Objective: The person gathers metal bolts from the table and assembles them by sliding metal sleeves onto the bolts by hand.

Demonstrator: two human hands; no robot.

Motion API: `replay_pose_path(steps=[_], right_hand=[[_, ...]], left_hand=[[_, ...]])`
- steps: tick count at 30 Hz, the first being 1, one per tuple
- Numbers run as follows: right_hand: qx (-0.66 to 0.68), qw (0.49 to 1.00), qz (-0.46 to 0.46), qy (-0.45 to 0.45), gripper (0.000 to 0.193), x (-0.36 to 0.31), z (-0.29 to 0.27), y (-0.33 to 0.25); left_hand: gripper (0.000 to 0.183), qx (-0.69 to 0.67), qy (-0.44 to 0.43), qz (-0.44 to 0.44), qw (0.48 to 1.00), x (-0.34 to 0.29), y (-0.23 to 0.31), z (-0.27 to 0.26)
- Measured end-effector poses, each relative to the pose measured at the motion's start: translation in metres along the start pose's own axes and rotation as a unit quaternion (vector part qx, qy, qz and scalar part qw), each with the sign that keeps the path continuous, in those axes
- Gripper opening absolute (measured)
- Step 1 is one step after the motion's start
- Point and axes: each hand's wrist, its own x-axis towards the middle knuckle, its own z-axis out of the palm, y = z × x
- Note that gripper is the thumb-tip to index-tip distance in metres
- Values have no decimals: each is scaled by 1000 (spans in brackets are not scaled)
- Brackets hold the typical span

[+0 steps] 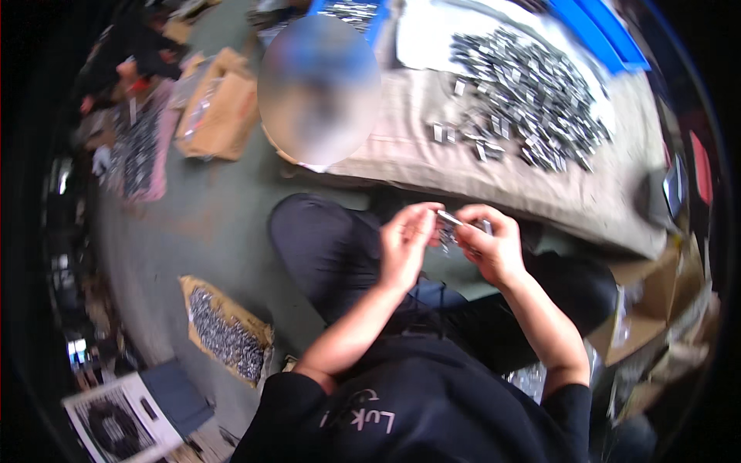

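Above my lap, my left hand and my right hand meet at a small, shiny metal piece. The thumb and fingers of the right hand are closed on it. My left fingers are pinched together at its other end; whether they grip it too is partly hidden. Some more small shiny bits show just below, between the hands, too blurred to name. Beyond my hands, a large pile of small metal and black parts lies spread over a cloth-covered table.
Blue trays stand at the table's far side, one at the right. An open cardboard box sits at my right. On the floor at left are a cardboard tray of metal parts, a brown carton and a white boxy device.
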Motion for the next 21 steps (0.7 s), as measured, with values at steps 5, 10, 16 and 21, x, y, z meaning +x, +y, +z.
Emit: replay_pose_path(steps=[5, 10, 16, 21], right_hand=[[-59, 996, -64, 10, 19, -6, -10, 5], [-42, 997, -64, 14, 19, -9, -15, 2], [86, 996, -12, -29, 19, -8, -16, 3], [77, 996, -35, -23, 20, -6, -13, 5]], left_hand=[[21, -50, -41, -48, 997, 4, -4, -2], [24, -39, -75, -54, 995, 2, -3, -1], [27, 4, -95, -10, 995, 0, -3, -1], [26, -11, -105, -3, 994, -2, 1, 0]])
